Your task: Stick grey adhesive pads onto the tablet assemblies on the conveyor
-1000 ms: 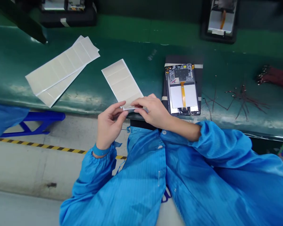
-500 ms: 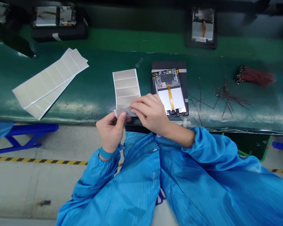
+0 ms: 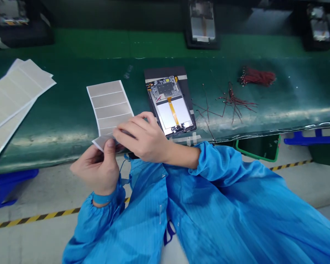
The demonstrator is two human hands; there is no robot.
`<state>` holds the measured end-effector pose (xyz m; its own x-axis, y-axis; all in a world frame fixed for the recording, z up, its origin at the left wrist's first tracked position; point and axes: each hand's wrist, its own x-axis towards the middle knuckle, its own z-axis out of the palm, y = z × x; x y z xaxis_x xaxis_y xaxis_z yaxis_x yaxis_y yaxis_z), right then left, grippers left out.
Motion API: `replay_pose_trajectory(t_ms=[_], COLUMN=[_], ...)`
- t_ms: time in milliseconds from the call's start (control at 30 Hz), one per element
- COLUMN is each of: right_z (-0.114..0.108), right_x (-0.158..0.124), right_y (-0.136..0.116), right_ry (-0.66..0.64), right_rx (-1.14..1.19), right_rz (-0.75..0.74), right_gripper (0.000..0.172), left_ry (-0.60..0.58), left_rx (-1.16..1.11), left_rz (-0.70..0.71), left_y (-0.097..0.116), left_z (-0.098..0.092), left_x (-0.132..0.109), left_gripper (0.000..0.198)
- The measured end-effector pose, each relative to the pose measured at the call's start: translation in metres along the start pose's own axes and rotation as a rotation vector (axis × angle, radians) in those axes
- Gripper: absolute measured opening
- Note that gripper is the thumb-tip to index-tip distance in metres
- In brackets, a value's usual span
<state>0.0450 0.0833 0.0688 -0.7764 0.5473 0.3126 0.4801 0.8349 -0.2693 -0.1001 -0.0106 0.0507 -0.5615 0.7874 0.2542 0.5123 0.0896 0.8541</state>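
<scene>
**Left hand (image 3: 95,169) pinches label sheet (image 3: 108,106)**

The hand is closed on the sheet's near end and bends it up, probably to keep it firm, while the far part lies on the desk (image 3: 66,88). Right hand (image 3: 143,135) curves over the sheet; I cannot tell if it grips. A tablet (image 3: 169,104) lies just beside.

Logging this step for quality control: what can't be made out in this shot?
Head view only:
Lower end of the label sheet: hidden by the right hand.
Corner under the left hand's thumb: covered by it.
Parts on the circuit board: too small to identify.
Stacked label sheets: cut off by the left edge.
Far tablet: cut off by the top edge.
</scene>
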Motion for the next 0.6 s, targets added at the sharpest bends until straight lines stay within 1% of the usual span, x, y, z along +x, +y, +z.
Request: replay_pose_trajectory(t_ms=[133,233,333,400,467,567,600], right_z=[0.010,0.015,0.018,0.017,0.013,0.005,0.003], right_x=[-0.002,-0.003,-0.003,-0.003,-0.003,-0.001,-0.001], right_y=[0.007,0.010,0.012,0.012,0.014,0.017,0.018], right_ry=[0.094,0.153,0.238,0.286,0.296,0.232,0.214], right_rx=[0.001,0.079,0.304,0.495,0.654,0.836,0.875], right_rz=[-0.050,-0.053,0.024,0.086,0.118,0.131,0.138], right_gripper=[0.036,0.033,0.029,0.027,0.025,0.015,0.014], left_ry=[-0.005,0.004,0.039,0.035,-0.036,-0.187,-0.216], left_rx=[-0.028,-0.061,-0.110,-0.137,-0.188,-0.285,-0.288], left_rz=[0.001,0.001,0.012,0.000,-0.042,-0.141,-0.165], left_y=[0.002,0.007,0.011,0.011,0.009,0.008,0.009], left_z=[0.003,0.008,0.012,0.011,0.008,0.002,0.001], left_x=[0.001,0.001,0.001,0.001,0.002,0.004,0.004], left_gripper=[0.020,0.017,0.016,0.015,0.017,0.026,0.029])
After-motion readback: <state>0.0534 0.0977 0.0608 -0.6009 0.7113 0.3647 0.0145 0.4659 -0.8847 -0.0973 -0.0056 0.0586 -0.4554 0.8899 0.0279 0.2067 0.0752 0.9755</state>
